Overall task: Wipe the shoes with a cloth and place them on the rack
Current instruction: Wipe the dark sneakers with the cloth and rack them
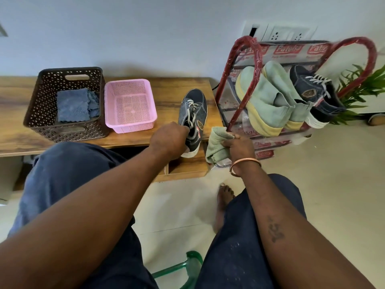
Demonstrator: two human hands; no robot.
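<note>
A dark denim sneaker [194, 110] with grey laces lies on the wooden bench, toe pointing away from me. My left hand [167, 140] grips it at the heel opening. Just to the right, my right hand [239, 144] is closed on a crumpled pale green cloth [216, 143], held beside the shoe's heel. The red-framed shoe rack [235, 80] stands at the right. On its top shelf rest two pale green shoes with yellow soles [268, 99] and the matching denim sneaker [316, 94].
A dark brown perforated basket [41, 105] with folded blue cloths [75, 105] and a pink basket [130, 126] sit on the wooden bench [170, 88]. A green plant [362, 88] stands behind the rack. A green stool frame [187, 265] shows between my knees.
</note>
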